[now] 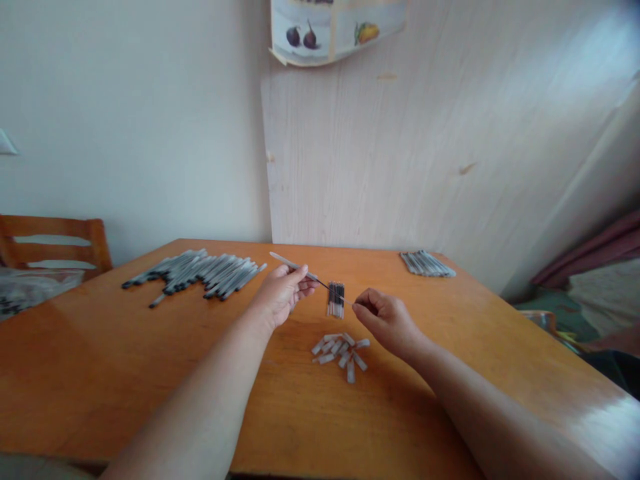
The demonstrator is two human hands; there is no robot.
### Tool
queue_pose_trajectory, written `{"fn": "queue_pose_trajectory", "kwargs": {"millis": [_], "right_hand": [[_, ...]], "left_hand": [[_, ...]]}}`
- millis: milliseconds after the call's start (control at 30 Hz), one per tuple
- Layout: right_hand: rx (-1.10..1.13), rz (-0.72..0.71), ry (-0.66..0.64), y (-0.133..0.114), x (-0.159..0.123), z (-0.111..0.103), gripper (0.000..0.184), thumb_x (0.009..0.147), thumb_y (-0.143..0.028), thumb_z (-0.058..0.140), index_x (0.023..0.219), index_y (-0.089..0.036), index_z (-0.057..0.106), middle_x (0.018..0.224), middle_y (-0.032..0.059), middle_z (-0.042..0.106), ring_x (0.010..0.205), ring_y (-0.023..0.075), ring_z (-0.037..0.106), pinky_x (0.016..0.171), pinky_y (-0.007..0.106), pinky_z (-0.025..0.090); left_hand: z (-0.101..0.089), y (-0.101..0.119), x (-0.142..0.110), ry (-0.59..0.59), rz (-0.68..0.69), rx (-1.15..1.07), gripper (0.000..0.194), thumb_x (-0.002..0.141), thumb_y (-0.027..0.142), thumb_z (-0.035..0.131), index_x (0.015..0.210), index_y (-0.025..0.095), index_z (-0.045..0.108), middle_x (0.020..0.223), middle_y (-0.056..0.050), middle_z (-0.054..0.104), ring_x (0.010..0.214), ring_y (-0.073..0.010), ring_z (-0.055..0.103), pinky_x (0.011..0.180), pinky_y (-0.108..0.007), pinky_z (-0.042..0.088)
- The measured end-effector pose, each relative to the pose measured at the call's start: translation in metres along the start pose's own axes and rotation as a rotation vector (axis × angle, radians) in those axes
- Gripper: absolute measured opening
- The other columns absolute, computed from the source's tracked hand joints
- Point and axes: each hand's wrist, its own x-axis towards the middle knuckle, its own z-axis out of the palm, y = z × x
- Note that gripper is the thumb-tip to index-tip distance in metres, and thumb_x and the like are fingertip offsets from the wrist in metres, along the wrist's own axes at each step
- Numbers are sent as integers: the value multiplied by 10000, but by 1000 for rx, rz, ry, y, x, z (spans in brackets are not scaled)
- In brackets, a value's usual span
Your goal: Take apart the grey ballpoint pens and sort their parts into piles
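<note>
The left hand (286, 290) grasps a clear pen tube (290, 263) between thumb and fingers. The right hand (383, 317) pinches the end of a thin refill (324, 285), which reaches to the lower end of the tube. Both are above the worktop (165, 373), near a row of dark refills (336, 299) and a heap of small whitish caps (344, 348).

Home-like room | wooden table (400, 413) | slatted chair (55, 252) | fruit poster (335, 30) on wall (150, 120)
</note>
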Motion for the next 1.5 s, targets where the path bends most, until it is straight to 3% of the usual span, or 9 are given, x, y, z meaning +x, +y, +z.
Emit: {"fn": "queue_pose_trajectory", "kwargs": {"millis": [233,467,900,1167,1500], "right_hand": [[-88,6,14,2,1,-2,169,826,-281,498,724,-186,594,613,-18,563,581,113,495,542,223,332],[-242,120,43,12,5,2,190,819,-313,487,728,-195,606,630,2,604,597,129,538,551,230,320],[-628,290,-34,6,9,12,253,868,-355,446,824,-208,647,814,80,699,702,181,611,535,262,261],[-678,305,-81,5,12,18,280,877,-367,421,870,-208,651,875,104,703,762,213,635,576,276,329],[-636,257,-84,4,10,23,269,872,-378,450,831,-214,661,810,80,701,731,197,629,569,273,320]], "left_hand": [[-24,10,12,221,124,17,159,830,232,650,847,153,513,735,-58,685,685,-152,689,663,-283,549],[-30,10,17,303,158,122,161,824,242,643,874,158,515,735,-42,672,664,-139,680,631,-265,547],[-36,1,23,314,235,324,179,811,300,644,865,162,543,738,-41,671,634,-137,673,563,-223,523],[-32,0,22,321,247,366,171,810,298,639,843,160,543,729,-43,670,611,-142,672,539,-223,513],[-31,1,21,311,271,432,177,794,311,652,825,159,566,709,-50,669,614,-151,664,531,-223,500]]}}
